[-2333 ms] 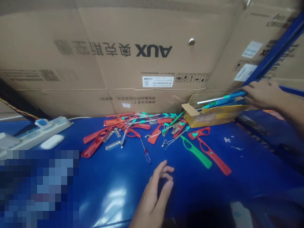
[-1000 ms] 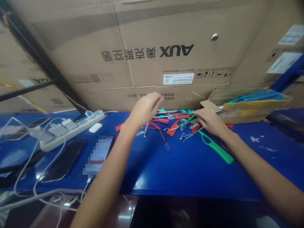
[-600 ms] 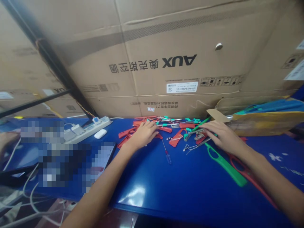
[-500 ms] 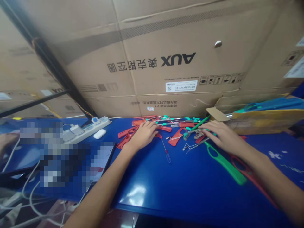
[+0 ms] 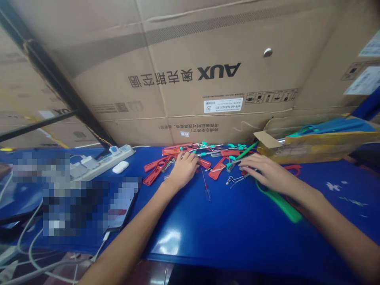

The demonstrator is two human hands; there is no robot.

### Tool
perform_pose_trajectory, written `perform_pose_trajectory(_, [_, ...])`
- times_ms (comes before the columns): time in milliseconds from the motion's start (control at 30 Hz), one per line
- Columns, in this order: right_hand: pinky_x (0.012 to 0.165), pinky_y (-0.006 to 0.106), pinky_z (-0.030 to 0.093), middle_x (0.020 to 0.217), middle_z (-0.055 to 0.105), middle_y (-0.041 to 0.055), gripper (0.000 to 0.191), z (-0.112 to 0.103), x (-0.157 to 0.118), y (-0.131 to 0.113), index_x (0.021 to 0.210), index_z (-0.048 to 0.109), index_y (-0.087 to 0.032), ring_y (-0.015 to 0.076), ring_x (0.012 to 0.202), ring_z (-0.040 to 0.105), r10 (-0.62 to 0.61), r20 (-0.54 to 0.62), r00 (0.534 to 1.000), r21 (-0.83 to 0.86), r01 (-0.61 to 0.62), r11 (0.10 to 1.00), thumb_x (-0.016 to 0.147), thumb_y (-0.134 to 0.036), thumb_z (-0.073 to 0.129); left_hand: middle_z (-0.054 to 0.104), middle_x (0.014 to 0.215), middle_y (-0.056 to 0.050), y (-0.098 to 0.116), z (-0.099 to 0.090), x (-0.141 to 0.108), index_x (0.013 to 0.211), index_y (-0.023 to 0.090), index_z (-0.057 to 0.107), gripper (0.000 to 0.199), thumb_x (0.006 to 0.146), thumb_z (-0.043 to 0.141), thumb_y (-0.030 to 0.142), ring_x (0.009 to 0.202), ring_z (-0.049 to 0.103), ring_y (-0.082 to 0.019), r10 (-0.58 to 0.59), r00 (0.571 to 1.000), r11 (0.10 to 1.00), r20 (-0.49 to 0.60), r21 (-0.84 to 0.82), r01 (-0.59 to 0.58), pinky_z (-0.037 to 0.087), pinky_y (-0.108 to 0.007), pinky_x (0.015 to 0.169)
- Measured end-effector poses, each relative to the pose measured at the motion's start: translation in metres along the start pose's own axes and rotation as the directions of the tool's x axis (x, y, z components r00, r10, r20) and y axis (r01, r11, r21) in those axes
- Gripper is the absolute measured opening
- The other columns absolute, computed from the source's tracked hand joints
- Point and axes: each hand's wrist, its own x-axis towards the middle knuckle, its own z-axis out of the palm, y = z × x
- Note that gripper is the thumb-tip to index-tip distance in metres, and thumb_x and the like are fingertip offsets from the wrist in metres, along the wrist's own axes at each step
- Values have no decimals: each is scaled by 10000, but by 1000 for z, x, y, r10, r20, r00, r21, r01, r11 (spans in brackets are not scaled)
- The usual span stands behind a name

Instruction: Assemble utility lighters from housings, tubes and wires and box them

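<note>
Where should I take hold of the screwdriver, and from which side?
I'd grip the screwdriver around its see-through handle, coming from the near side of the table. The handle is the thicker end, lies nearer the person and sits apart from the red parts; the thin shaft points away toward them.

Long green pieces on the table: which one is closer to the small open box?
The slim green piece, slanting up beside the open box. The broader green piece lies nearer the table's front edge, just below the right hand in the picture.
</note>
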Motion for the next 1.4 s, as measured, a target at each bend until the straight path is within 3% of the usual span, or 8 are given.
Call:
perform_pose_trajectory(200, [1077,526,459,1314,668,76,378,15,-3,-21,1211,718,-299,298,1260,582,16,196,980,82,-33,996,981,-538,535,682,1244,-138,5,7,1,1275,139,595,288,1020,463,165,1174,571,-300,-52,998,999,-19,-15,52,389,-466,1020])
perform_pose_trajectory(333, [1022,521,485,1197,702,81,360,15,-3,-16,1074,751,-273,298,1166,619,32,248,968,78,-53,996,973,-549,543,699,1161,-162,6,7,1,1201,108,610,261,984,465,95,1097,590,-311,-101,995,995,-24,-17,101,410,-484,982])
perform_pose_trajectory(567, [968,494,539,1147,750,75,346,8,1,-17,1107,738,-266,294,1105,679,52,88,995,21,-54,998,993,-507,517,693,1148,-102,5,-17,1,1140,168,635,232,998,462,107,1084,569,-266,-15,996,999,-93,-48,10,374,-459,1060])
perform_pose_trajectory(767, [828,449,609,1119,750,68,530,7,-1,-27,1470,498,-316,262,902,725,146,5,989,52,-146,988,987,-531,527,712,1155,-42,20,-33,0,1042,202,629,235,1042,413,109,1051,568,-196,198,922,923,-333,-252,-289,420,-382,980])
perform_pose_trajectory(967, [1145,536,446,1554,458,92,720,10,1,-30,1594,253,-358,321,1420,470,80,-99,992,12,-80,997,966,-465,587,693,1197,-76,29,-35,-4,903,201,576,206,1045,443,131,1096,602,-172,214,885,796,-414,-451,-403,469,-356,944])
perform_pose_trajectory(1133, [1159,560,416,1521,508,92,647,9,3,-35,1556,357,-358,325,1404,489,127,-119,985,72,-119,990,963,-470,589,699,1178,-76,33,-33,-6,936,203,582,166,1037,463,148,1080,619,-173,157,888,822,-433,-441,-360,477,-349,908])
perform_pose_trajectory(1267, [954,496,578,1215,734,92,601,5,0,-52,1513,431,-304,287,1045,727,253,103,962,486,-271,831,970,-538,539,705,1123,-59,45,-32,-6,990,208,631,189,1025,463,130,994,610,-184,182,869,908,-460,-261,-328,456,-356,877])
perform_pose_trajectory(1400, [1006,456,549,1359,662,109,676,7,0,-73,1485,458,-276,297,1213,658,223,228,948,689,-319,651,894,-531,664,696,1147,-94,59,-31,-4,1132,174,629,217,1023,451,117,1020,626,-212,289,850,898,-440,-184,-401,495,-402,918])
